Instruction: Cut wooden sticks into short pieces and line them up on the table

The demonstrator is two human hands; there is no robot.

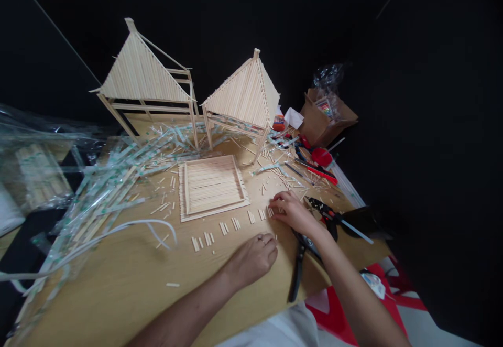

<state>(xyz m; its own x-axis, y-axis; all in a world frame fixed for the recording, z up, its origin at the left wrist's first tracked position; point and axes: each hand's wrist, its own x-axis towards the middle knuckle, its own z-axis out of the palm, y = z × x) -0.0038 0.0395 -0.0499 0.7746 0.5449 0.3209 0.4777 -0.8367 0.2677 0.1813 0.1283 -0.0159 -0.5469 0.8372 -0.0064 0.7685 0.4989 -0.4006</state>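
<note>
A row of short wooden stick pieces (223, 228) lies in small groups across the table. At the row's right end, my right hand (291, 213) bends its thumb and fingers around some short pieces (270, 212), pinching them near the tabletop. Below the row, my left hand (255, 258) is closed with its fingers curled; whatever they hold is hidden. A small stick end shows beside its fingertips. Behind the row rests a rectangular stick panel (214, 184) with a raised stick border. Black-handled cutters (299, 268) lie below my right wrist, partly hidden by the forearm.
Two stick-built models with pitched roofs, one left (143, 74) and one centre (243, 93), stand at the back. A glue gun (328, 213) lies right. Plastic wrapping strips (113, 174) cover the left; a cardboard box (318, 124) stands back right. Stick scraps and tools lie scattered.
</note>
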